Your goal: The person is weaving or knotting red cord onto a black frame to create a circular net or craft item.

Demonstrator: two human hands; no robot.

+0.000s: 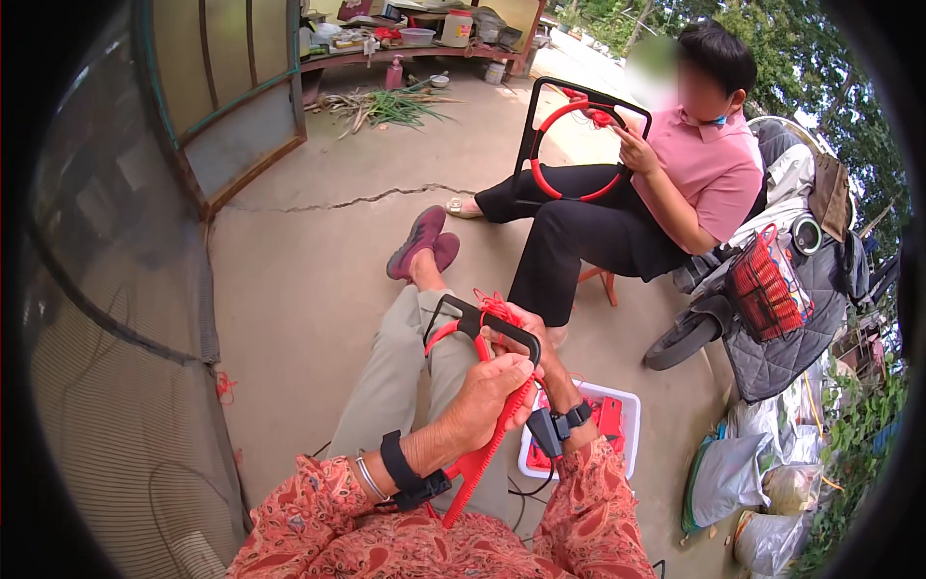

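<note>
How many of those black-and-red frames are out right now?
2. One black-and-red frame is held over the wearer's lap by the left hand and right hand. The other frame is held by the seated co-worker. More may be hidden in the white bin.

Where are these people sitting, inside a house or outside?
Outside, most likely a home yard or courtyard. There is a cracked concrete floor, trees in daylight, a parked scooter with a red basket, and a cluttered shelf along the back.

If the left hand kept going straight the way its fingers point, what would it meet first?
The left hand points up and right, already gripping the red-wound black frame. Beyond it, probably the right hand on the frame's top bar; depth is unclear.
</note>
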